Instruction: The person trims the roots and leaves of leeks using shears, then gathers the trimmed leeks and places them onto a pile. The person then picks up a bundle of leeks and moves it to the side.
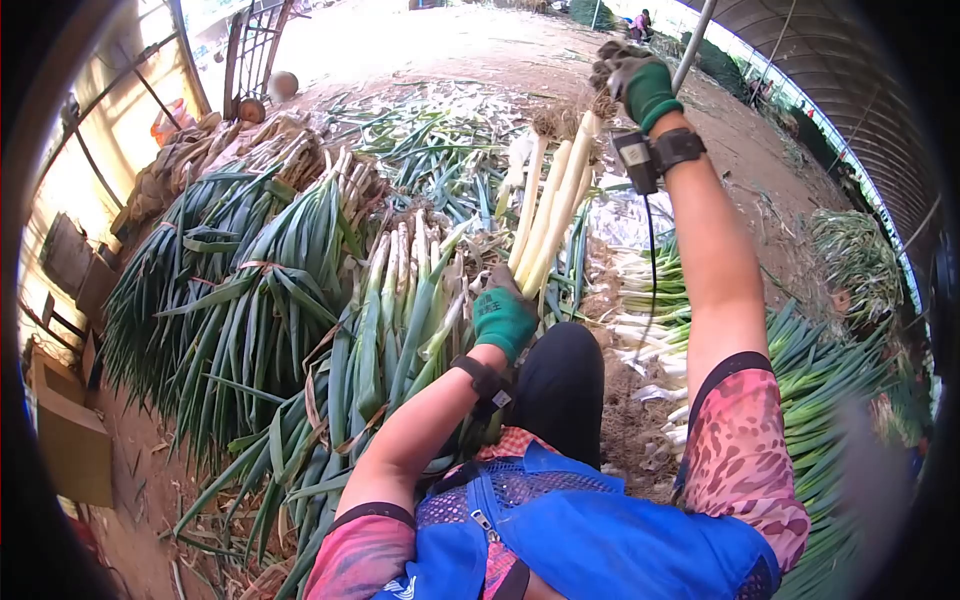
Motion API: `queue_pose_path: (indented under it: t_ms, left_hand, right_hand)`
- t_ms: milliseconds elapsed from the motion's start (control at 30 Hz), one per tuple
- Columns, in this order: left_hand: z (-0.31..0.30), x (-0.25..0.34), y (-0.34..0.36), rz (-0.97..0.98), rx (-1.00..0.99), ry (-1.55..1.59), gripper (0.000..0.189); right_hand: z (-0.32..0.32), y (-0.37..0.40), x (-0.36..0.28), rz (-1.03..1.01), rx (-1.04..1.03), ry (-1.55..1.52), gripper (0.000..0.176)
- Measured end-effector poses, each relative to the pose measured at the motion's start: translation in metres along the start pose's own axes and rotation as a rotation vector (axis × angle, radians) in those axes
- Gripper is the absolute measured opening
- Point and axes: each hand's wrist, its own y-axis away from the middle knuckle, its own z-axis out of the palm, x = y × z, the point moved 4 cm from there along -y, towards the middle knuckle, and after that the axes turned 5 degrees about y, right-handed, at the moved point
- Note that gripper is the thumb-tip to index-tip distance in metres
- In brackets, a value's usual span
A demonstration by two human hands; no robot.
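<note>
A worker in a plastic-roofed growing tunnel is holding a bunch of leeks (550,205) up off the ground, seen here from the head camera. The bunch's long axis is running on a slant, leaf end low and near the body, root end high and far from it. The left hand (503,318), in a green glove, is wrapping tightly around the lower end of the white stalks, just above the worker's black-clad knee (565,370), and is the hand sitting nearer the body. The right hand (638,85), also gloved in green, is reaching out at full arm's length to the far end of the bunch, its fingers curling shut against the tuft of roots (575,118). Whether they are pinching the roots themselves is not clear. A black strap with a small device (637,160) is riding on that wrist. To the left of the bunch, tied bundles (270,270) of green-leaved leeks are lying heaped in a fan; to its right, loose stalks (650,295) are lying on the soil. Far beyond the bunch's root end, another person (638,22) is working at the tunnel's back.
</note>
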Motion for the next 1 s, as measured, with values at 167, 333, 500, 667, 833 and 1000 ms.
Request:
queue_pose_path:
  t_ms: [167,333,500,667,833,1000]
  left_hand:
    - [-0.004,0.012,0.003,-0.012,-0.204,0.204,0.045]
    - [-0.020,0.015,0.002,0.031,-0.563,0.716,0.055]
    - [-0.042,0.019,0.002,-0.066,-0.721,0.772,0.048]
    - [-0.068,0.036,-0.006,0.042,-0.593,0.709,0.028]
    - [-0.082,0.016,-0.008,0.152,-0.571,0.638,0.033]
    - [-0.106,0.004,-0.010,-0.017,-0.331,0.791,0.041]
  right_hand:
    - [-0.035,0.050,-0.017,0.138,0.347,-0.418,0.033]
    - [0.027,0.129,0.005,0.285,-0.188,-0.453,0.045]
    - [0.088,0.144,0.039,-0.148,-0.611,-0.200,0.031]
    - [0.083,0.114,0.008,0.050,-0.238,-0.063,0.017]
    - [0.006,0.059,0.005,0.362,0.339,-0.169,0.060]
    - [-0.027,0.095,-0.048,0.318,0.437,-0.203,0.048]
